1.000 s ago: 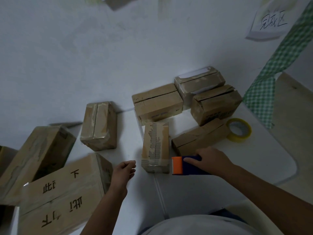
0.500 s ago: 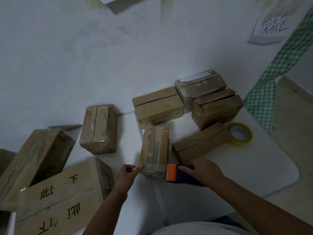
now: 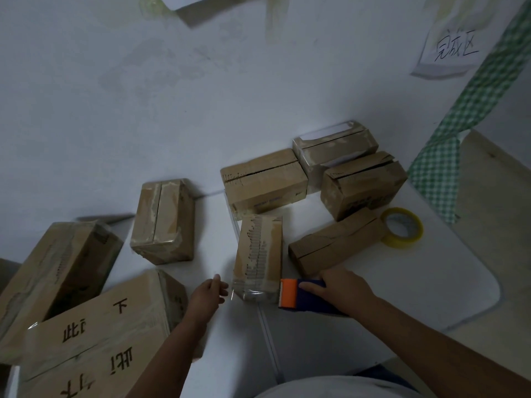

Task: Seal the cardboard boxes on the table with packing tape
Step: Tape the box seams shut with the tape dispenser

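A small cardboard box [image 3: 258,254] with torn tape along its top lies in the middle of the white table [image 3: 416,282], its near end wrapped in clear tape. My right hand [image 3: 342,285] grips a blue tape dispenser with an orange head [image 3: 290,297], held against the box's near right corner. My left hand [image 3: 208,294] hovers just left of the box's near end with fingers loosely curled, touching nothing that I can see. Several more small boxes lie around: one at the left [image 3: 162,222], three at the back [image 3: 264,182], and a flat one [image 3: 333,242] on the right.
A yellow tape roll [image 3: 402,228] lies at the right, next to the flat box. Two large boxes [image 3: 94,334] crowd the near left. A white wall with a paper label [image 3: 451,50] rises behind. A green checked cloth [image 3: 431,179] hangs at the right edge.
My left hand touched the box's near left corner half a second ago and has come off it. The dispenser stayed at the box's near right corner.
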The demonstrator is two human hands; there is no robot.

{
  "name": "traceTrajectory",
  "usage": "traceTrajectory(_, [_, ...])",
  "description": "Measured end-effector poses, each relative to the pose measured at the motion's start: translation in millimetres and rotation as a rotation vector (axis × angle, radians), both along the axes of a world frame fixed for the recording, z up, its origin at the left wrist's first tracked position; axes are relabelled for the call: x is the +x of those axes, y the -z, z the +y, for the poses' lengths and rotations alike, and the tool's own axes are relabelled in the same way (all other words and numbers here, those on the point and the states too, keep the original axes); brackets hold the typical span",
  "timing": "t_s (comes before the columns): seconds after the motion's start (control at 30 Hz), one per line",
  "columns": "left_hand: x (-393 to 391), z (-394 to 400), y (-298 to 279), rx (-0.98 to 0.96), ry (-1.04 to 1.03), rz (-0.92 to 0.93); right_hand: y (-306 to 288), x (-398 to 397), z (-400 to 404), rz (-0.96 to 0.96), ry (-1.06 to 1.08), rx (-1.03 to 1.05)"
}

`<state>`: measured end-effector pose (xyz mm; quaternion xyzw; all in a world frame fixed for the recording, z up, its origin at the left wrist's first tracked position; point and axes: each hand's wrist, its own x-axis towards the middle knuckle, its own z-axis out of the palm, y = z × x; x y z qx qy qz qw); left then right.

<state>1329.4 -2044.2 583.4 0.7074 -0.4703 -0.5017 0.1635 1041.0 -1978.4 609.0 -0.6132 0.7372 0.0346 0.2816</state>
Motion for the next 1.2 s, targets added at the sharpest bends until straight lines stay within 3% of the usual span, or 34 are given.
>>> traceTrajectory(0.1, [-2, -13, -2, 0.054, 0.106, -0.137, -1, 1, 1, -0.007, 0.004, -0.001])
traceTrajectory(0.17, [-5, -20, -11, 0.109, 0.258, -0.354, -2, 1, 1, -0.012, 0.005, -0.005])
traceTrajectory(0.27, [-9, -18, -24, -0.137, 0.553, -0.721, -2, 0, 1, -0.009, 0.0, -0.012])
traceTrajectory(0.33, [-19, -10, -31, -0.535, 0.673, -0.662, 0, 1, 1, -0.01, 0.002, -0.017])
traceTrajectory(0.4, [-36, -7, -32, -0.749, 0.872, -0.525, 1, 2, 0, -0.004, 0.004, -0.018])
traceTrajectory(0.47, [-52, -10, -23, -0.705, 1.092, -0.524, 1, 2, 0, 0.005, -0.005, -0.021])
traceTrajectory(0.53, [-56, -14, -10, -0.616, 1.178, -0.531, 1, 0, -1, 0.007, -0.018, -0.024])
traceTrajectory(0.9, [-50, -20, 14, -0.658, 1.197, -0.59, 5, -26, 17, -0.107, 0.017, -0.054])
traceTrajectory(1.2, [-50, -21, 13, -0.68, 1.201, -0.572, 2, -39, 20, 0.089, -0.168, -0.123])
